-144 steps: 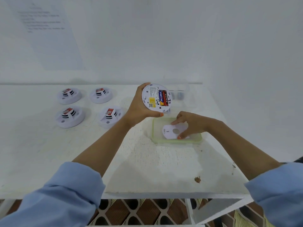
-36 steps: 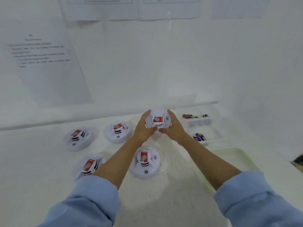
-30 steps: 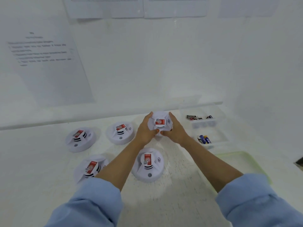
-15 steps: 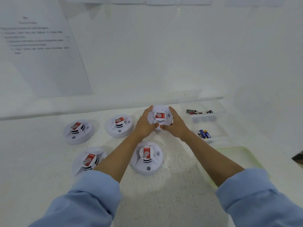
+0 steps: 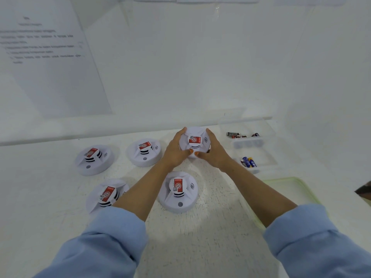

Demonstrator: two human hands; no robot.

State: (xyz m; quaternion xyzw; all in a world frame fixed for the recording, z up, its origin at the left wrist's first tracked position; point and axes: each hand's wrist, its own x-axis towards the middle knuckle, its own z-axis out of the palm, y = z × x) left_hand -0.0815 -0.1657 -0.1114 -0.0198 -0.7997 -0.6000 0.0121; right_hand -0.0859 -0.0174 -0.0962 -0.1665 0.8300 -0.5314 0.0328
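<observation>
Two-handed clasp on smoke detector (image 5: 194, 142): left hand (image 5: 176, 150) curled round its left rim, right hand (image 5: 215, 152) round its right. Thumbs nearly meeting at near edge.

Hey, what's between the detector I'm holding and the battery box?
In the head view, only your right hand, gripping the detector. Past it, a thin strip of bare table runs to the battery box.

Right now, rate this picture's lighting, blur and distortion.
Head view: flat bright light washes out the white table; faint shadows round the smoke detector gripped by left hand and right hand; print on the wall sheet is blurred unreadable, its edges slanted by the wide-angle lens.
</observation>
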